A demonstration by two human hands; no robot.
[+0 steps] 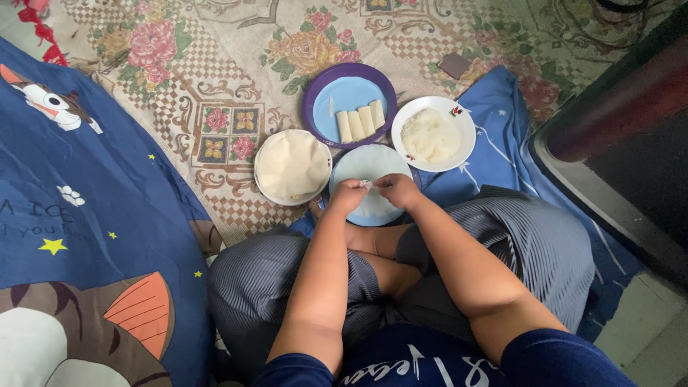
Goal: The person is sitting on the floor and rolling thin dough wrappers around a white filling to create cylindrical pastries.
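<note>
My left hand point(347, 195) and my right hand point(396, 189) meet over a pale blue plate point(373, 162) on the floor in front of my crossed legs. Between the fingertips of both hands I pinch a small white wrapper piece point(366, 184). Just beyond, a purple-rimmed blue plate point(324, 100) carries three finished pale rolls point(360, 121) side by side. A white bowl point(466, 127) to the right holds white shredded filling point(430, 136). At the left, a stack of round pale wrappers point(292, 165) covers another plate.
A floral carpet point(215, 79) lies under the plates. A dark blue cartoon-printed blanket point(79, 215) fills the left side. Blue cloth point(494, 136) lies under the right bowl. A dark furniture edge point(623, 143) runs along the right. A small dark flat object point(454, 65) sits on the carpet.
</note>
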